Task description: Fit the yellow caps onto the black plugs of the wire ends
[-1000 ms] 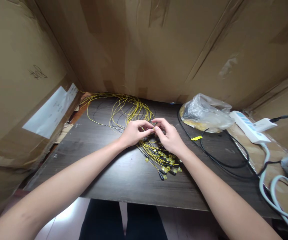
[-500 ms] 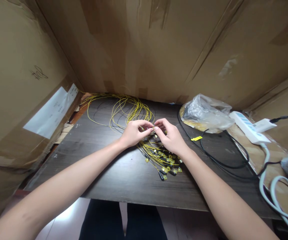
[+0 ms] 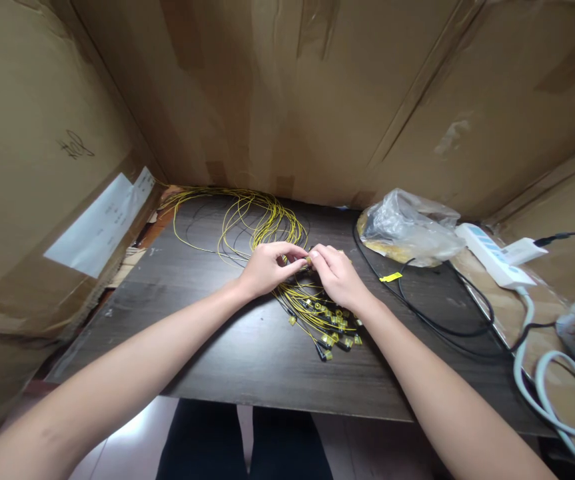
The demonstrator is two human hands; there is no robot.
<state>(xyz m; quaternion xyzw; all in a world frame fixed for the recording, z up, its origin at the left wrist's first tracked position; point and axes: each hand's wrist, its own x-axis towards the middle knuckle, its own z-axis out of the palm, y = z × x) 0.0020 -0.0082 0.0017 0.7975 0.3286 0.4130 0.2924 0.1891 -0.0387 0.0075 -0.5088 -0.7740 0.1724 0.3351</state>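
A bundle of thin yellow cables [image 3: 277,225] loops over the dark tabletop and runs under my hands. Its near ends spread out as several black plugs with clear yellow caps [image 3: 329,339]. Above the bundle, my left hand [image 3: 268,268] pinches one cable end between thumb and forefinger, where a small yellow cap [image 3: 308,261] shows. My right hand [image 3: 338,277] is closed at the same spot, thumb and fingers pressed against that end. Fingers cover most of this piece.
Cardboard walls [image 3: 267,100] enclose the dark table [image 3: 217,340] at back and sides. On the right lie a clear plastic bag [image 3: 410,223], a black cable [image 3: 442,327] with a yellow tag, a white power strip [image 3: 492,257] and its coiled white cord [image 3: 520,360].
My right hand's fingers have curled in closer around the cable end, and its forefinger is less arched. My left hand keeps its place. The view has shifted very slightly.
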